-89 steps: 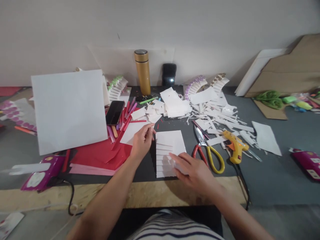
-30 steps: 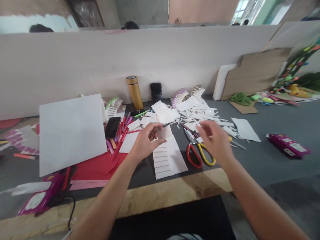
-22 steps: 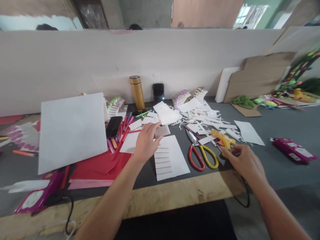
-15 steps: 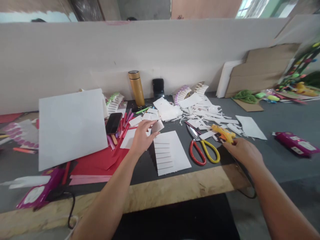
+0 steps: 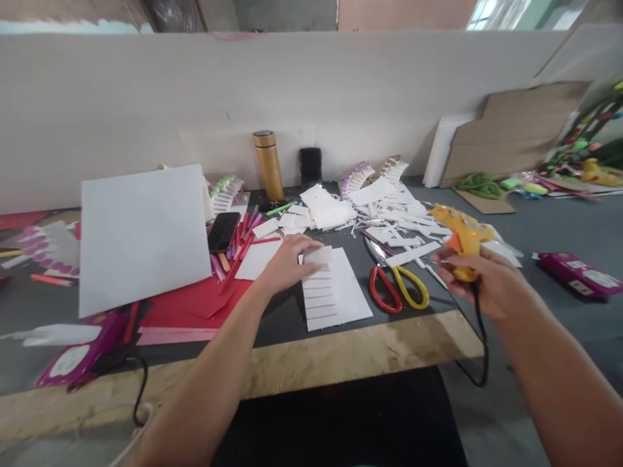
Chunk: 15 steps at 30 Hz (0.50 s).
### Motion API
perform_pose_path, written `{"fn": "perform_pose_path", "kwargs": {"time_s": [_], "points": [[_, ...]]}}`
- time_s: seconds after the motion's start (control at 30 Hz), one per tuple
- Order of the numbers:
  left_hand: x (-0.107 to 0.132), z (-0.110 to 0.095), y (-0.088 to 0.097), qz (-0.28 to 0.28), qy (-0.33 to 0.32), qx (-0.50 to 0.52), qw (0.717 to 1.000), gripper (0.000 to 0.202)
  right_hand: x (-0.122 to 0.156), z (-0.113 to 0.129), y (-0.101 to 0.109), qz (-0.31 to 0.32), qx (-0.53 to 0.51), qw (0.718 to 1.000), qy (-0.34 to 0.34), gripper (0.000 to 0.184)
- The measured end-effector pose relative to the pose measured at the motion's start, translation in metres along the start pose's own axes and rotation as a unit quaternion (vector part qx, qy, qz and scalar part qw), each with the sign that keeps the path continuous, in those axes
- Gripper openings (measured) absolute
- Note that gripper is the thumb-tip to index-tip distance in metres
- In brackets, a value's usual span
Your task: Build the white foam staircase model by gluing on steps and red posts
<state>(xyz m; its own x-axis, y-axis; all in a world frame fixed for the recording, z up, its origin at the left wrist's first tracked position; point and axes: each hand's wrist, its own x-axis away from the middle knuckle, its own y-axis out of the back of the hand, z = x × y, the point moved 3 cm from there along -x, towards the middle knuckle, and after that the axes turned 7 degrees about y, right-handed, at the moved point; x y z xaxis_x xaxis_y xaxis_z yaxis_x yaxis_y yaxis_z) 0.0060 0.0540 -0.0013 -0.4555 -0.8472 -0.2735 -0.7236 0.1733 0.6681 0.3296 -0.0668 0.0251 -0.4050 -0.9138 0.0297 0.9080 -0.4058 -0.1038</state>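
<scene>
Grey desk (image 5: 549, 224): left hand (image 5: 294, 259) pinches card (image 5: 322, 255), right hand (image 5: 494, 280) grips glue gun (image 5: 463, 235), whose looped cord (image 5: 479, 318), near right, could snag.

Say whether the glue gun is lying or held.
Held: the right hand grips the glue gun by its handle, the cord hanging below.

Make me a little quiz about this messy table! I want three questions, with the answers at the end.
1. Which hand holds the glue gun?
2. True or false: the bottle is lying on its side.
3. Fill in the colour: the scissors are red, silver and ____.

Key:
1. The right hand.
2. False; the bottle stands upright.
3. Yellow.
</scene>
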Motion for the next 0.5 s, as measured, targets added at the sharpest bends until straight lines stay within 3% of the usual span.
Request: {"fn": "perform_pose_path", "kwargs": {"time_s": [0.1, 0.2, 0.3, 0.5], "points": [[0.001, 0.004, 0.001, -0.004, 0.005, 0.006, 1.0, 0.035, -0.006, 0.025, -0.034, 0.072, -0.051, 0.995, 0.044, 0.029], [0.001, 0.008, 0.001, 0.009, 0.014, 0.014, 1.0, 0.036, -0.021, 0.034, -0.068, 0.165, -0.098, 0.979, 0.073, 0.026], [0.0, 0.009, 0.0, 0.023, 0.02, 0.025, 0.999, 0.036, -0.039, 0.023, -0.096, 0.251, -0.153, 0.955, 0.047, 0.022], [-0.002, 0.001, 0.0, 0.054, 0.042, 0.029, 0.997, 0.035, -0.069, -0.016, -0.124, 0.259, -0.245, 0.934, -0.013, 0.025]]}}
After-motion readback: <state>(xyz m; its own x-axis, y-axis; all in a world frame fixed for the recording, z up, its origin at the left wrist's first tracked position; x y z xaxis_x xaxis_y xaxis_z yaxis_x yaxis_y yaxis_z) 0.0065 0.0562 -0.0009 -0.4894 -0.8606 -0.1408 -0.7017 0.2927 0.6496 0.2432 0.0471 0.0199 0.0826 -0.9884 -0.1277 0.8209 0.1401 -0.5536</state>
